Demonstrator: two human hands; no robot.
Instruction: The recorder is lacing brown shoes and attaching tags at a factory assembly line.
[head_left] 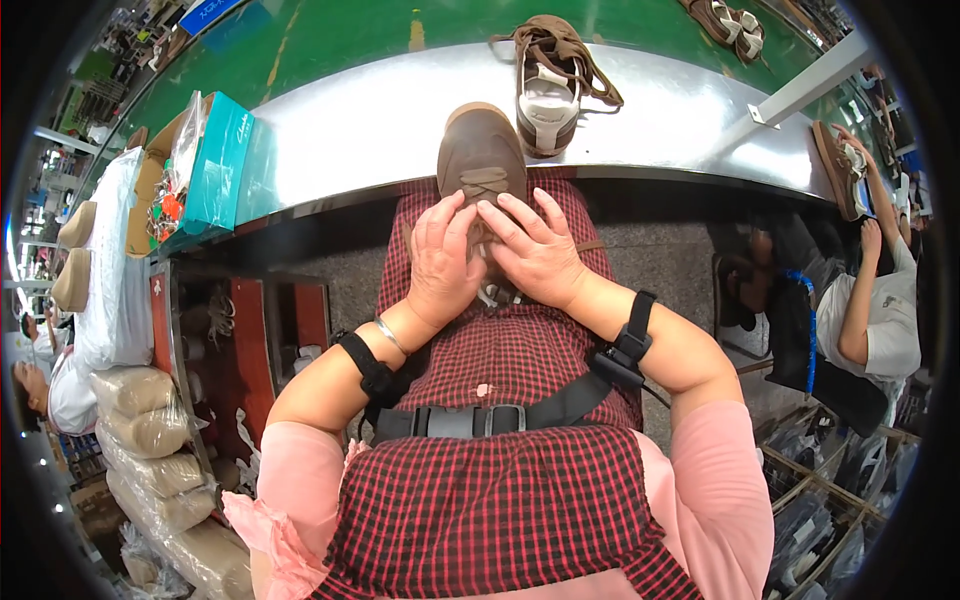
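Brown shoe (480, 150): is lying betw. the two hands, toe pointing away; its toe end is overlapping the near edge of the metal bench (340, 130) from up here, its heel end is facing the checked apron (480, 380); can't tell if the toe's touching the bench.
Left hand (440, 250): is resting on the shoe's lacing area, fingers half bent & close together, thumb apart; tips are touching the upper, but can't tell if they're pinching anything.
Right hand (540, 250): is lying opp. the left, fingers loosely spread & slightly bent, index tip nearly meeting the left's; can't tell re a grip here either.
Front laces (487, 183): are already crossing in neat rows nr the toe; that part's looking done, I'd judge.
Upper rows: are mostly hiding under the fingers; so whether they're finished, can't say.
Second shoe (548, 125): is standing on the bench just beyond, heel this way; its long loose lace (603, 90) is trailing over the side (quite a tangle, from where I'm standing); prob. that one's lace is needing attention, no hand being on it.
Teal box (225, 165): is sitting at bench's left end, holding small bits, some orange-red.
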